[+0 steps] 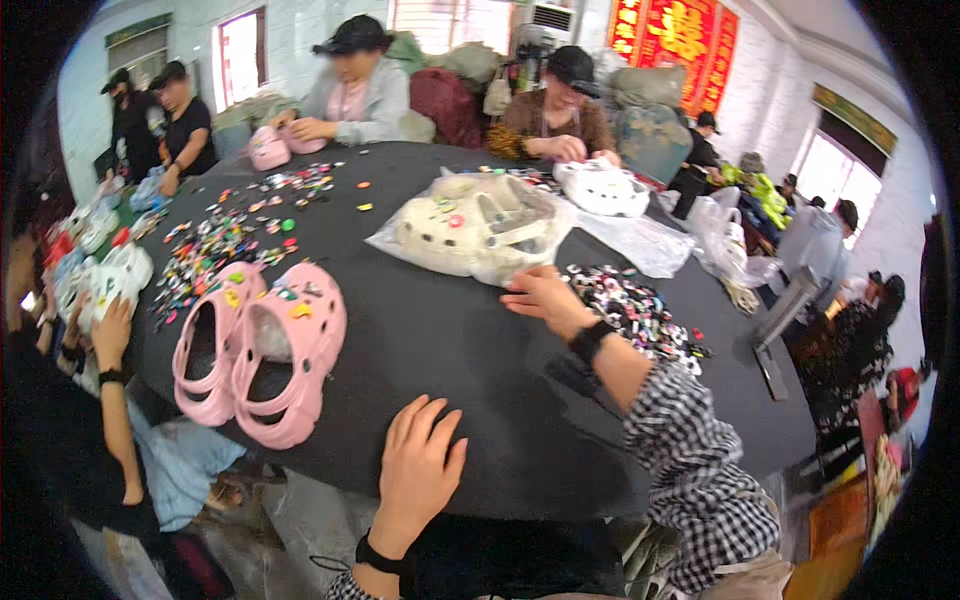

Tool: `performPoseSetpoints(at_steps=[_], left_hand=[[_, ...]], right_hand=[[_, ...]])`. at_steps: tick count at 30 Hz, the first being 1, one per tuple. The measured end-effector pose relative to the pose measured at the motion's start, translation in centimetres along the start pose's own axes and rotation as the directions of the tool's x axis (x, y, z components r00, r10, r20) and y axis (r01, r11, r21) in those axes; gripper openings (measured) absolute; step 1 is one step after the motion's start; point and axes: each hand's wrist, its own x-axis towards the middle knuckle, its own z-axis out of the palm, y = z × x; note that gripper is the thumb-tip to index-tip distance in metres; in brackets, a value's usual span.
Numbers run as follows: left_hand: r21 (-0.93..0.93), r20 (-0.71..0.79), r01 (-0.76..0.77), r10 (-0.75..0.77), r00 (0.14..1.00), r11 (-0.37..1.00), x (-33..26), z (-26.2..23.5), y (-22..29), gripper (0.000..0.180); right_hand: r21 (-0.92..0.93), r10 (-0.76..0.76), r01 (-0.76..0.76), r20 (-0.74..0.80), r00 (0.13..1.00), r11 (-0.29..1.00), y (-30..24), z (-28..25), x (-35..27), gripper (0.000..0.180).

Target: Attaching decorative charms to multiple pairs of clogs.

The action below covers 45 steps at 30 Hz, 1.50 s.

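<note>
Cream clogs point(440, 235) with small charms lie inside a clear plastic bag point(395, 240) at the middle of the dark table. At the bag's near right corner is my right hand point(548, 302), its fingers bent and closed on the plastic. My left hand point(418, 470) rests palm down by the table's near edge, fingers stretched and holding nothing. To its left stands a pair of pink clogs point(325, 340) with colourful charms on their toes. A heap of mostly black, white and red charms point(640, 315) lies just beyond my right wrist.
Many coloured charms point(205, 245) are scattered at the left of the table point(430, 340). Across it, people handle pink clogs point(268, 148) and white clogs point(603, 188). A co-worker's hand point(110, 325) touches a white clog at far left. A metal stand point(785, 310) is at the right edge.
</note>
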Motion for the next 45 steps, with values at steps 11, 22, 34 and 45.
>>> performPoseSetpoints(at_steps=[11, 22, 34, 45], left_hand=[[0.023, 0.012, -0.025, 0.025, 1.0, 0.999, 0.0, 0.5, -0.2, 0.032], [0.194, -0.011, -0.066, 0.07, 0.997, 0.979, -0.3, 0.6, -0.7, 0.034], [0.23, 0.159, -0.254, 0.222, 0.962, 0.939, 0.9, -1.6, 3.3, 0.029], [0.253, 0.213, -0.232, 0.18, 0.96, 0.939, 2.0, -0.2, 3.6, 0.029]], right_hand=[[-0.113, -0.218, 0.288, 0.414, 0.884, 0.951, -6.8, 3.0, -14.0, 0.053], [-0.481, -0.285, -0.045, -0.591, 0.755, 0.876, -8.9, -13.6, -46.1, 0.037], [0.01, 0.455, -0.686, -0.755, 0.472, 0.728, 14.9, -28.4, -64.7, 0.046], [0.886, 0.887, -0.197, -0.354, 0.295, 0.419, 38.9, -33.8, -64.6, 0.105]])
